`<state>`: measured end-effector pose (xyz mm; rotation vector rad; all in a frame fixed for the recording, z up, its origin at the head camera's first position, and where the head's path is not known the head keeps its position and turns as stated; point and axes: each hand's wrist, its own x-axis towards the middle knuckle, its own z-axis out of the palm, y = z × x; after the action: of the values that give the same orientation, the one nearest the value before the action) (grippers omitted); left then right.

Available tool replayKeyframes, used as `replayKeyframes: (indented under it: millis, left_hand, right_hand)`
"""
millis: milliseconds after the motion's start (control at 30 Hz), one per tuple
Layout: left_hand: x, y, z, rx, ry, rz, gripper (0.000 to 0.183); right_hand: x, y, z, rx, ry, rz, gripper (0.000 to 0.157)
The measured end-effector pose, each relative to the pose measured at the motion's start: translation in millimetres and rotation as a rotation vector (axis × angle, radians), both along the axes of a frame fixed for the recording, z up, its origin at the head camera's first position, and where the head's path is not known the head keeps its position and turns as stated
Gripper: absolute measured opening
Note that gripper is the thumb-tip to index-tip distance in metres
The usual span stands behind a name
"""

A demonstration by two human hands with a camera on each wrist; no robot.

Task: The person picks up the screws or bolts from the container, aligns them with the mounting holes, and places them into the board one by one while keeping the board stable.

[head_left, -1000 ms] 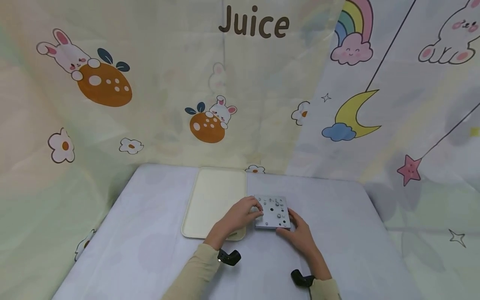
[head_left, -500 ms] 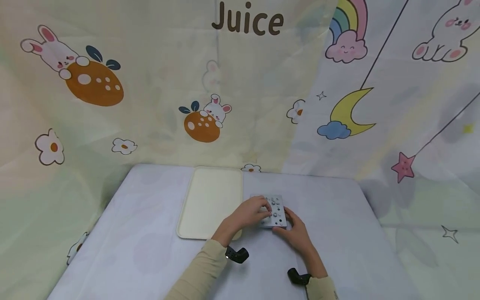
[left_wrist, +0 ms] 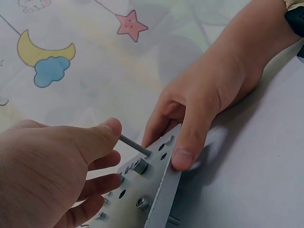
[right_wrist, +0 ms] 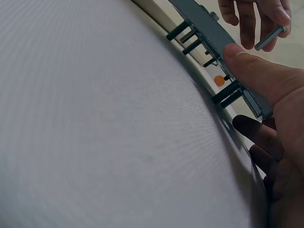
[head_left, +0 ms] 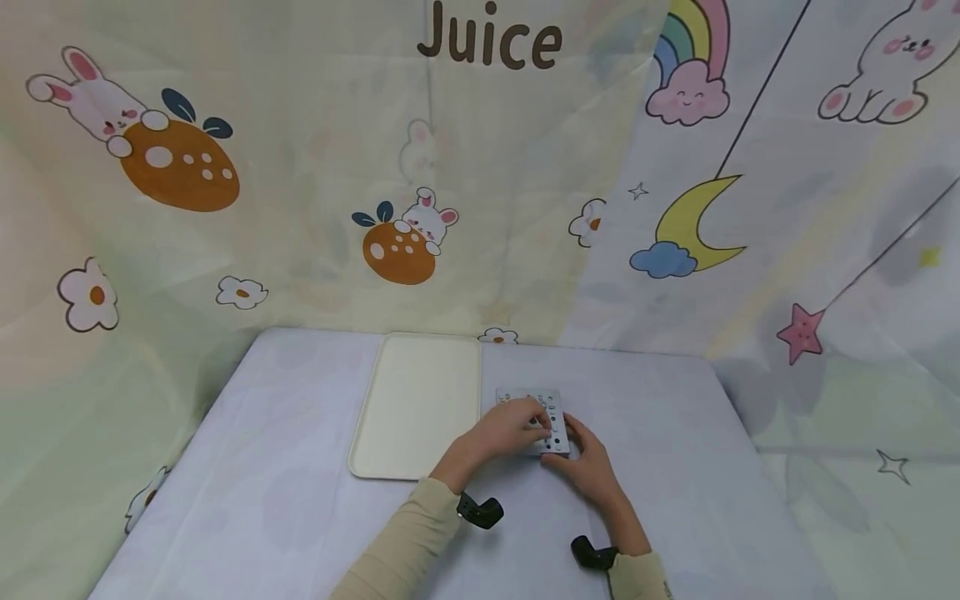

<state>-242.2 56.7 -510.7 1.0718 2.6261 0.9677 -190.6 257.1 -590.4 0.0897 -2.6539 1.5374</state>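
A grey metal plate [head_left: 557, 417] with holes is raised at an angle in the left wrist view. Several bolts [left_wrist: 142, 203] sit in it, and threaded shanks [right_wrist: 227, 95] stick out beneath. My left hand [head_left: 506, 431] reaches over the plate and pinches a bolt [left_wrist: 136, 145] between thumb and fingers. The bolt's threaded tip points at the plate's face beside two open holes; whether it has entered a hole I cannot tell. My right hand [head_left: 592, 471] grips the plate's right end, thumb on the near edge and fingers on the far side.
A cream tray [head_left: 412, 400] lies left of the plate on the white-covered table [head_left: 300, 467]. A printed cloth backdrop [head_left: 315, 208] rises behind the table. Each wrist bears a black camera [head_left: 483, 512].
Pinching the bolt, my left hand has moved from the plate's left side across toward its right part. The right hand keeps its grip on the plate. The head view has shifted slightly.
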Motion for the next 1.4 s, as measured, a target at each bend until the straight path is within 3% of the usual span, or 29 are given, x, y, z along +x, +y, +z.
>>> replayKeyframes:
  millis: [233, 833, 1100, 1400]
  left_hand:
    - [4.5, 4, -1.5, -0.004, -0.023, -0.020, 0.009]
    - [-0.2, 8, -8.5, -0.016, -0.060, -0.046, 0.005]
    - [2.0, 0, -9.2, 0.005, -0.029, -0.027, 0.009]
    - [9.3, -41, -4.0, -0.050, 0.121, 0.037, 0.009]
  right_hand:
    - [2.1, 0, -2.2, 0.019, -0.011, -0.007, 0.094]
    - [0.8, -1, 2.5, 0.020, -0.011, 0.001, 0.093]
    - [0.1, -4, 2.8, 0.010, 0.008, 0.004, 0.092]
    - [1.3, -7, 3.3, 0.049, -0.031, -0.044, 0.095]
